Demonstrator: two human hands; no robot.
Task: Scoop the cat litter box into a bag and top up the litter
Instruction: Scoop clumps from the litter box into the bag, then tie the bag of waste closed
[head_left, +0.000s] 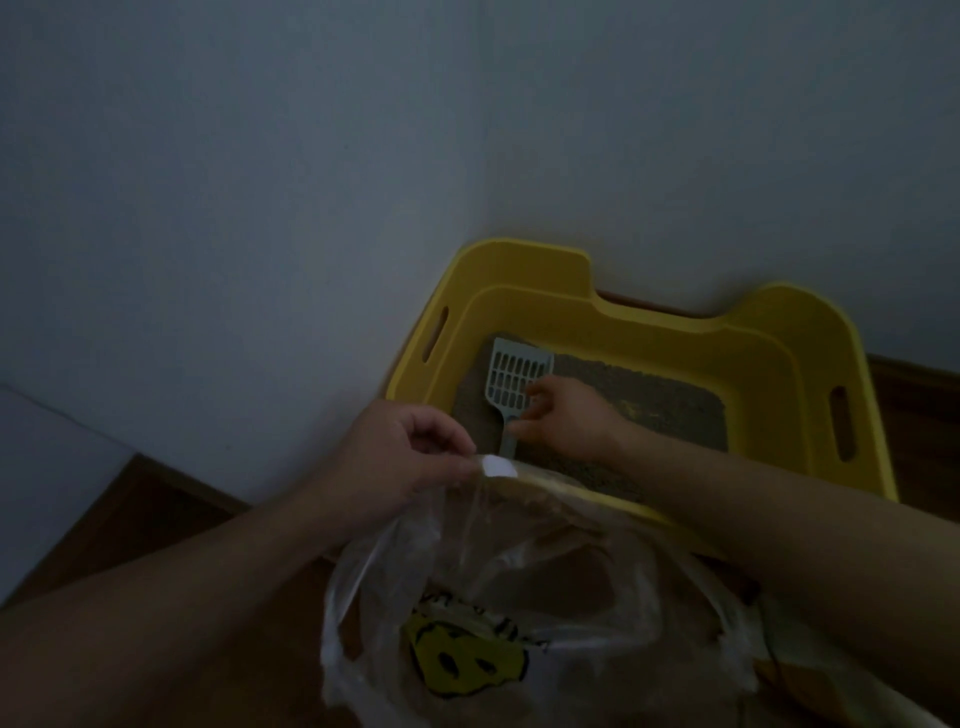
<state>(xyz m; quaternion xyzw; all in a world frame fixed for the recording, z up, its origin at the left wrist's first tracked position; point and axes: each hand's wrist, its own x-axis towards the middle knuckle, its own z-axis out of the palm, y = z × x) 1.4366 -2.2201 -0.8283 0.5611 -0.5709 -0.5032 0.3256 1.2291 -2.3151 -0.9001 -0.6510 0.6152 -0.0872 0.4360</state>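
Head view, dim and grainy: the yellow litter box (769, 364) sits in the wall corner, its near rim hidden behind the clear bag (524, 566). Inside the box, on the litter (654, 395), the right hand (569, 415) curls round the grey scoop (511, 384). Just before the box, the left hand (410, 457) pinches the bag's rim. The bag's bottom is cut off.

Bag's (519, 571) bottom cut off at lower edge. Bag hides box's (675, 327) near rim & scoop (517, 382) handle end. Too dim to tell whether right hand (569, 415) has a grip on scoop.
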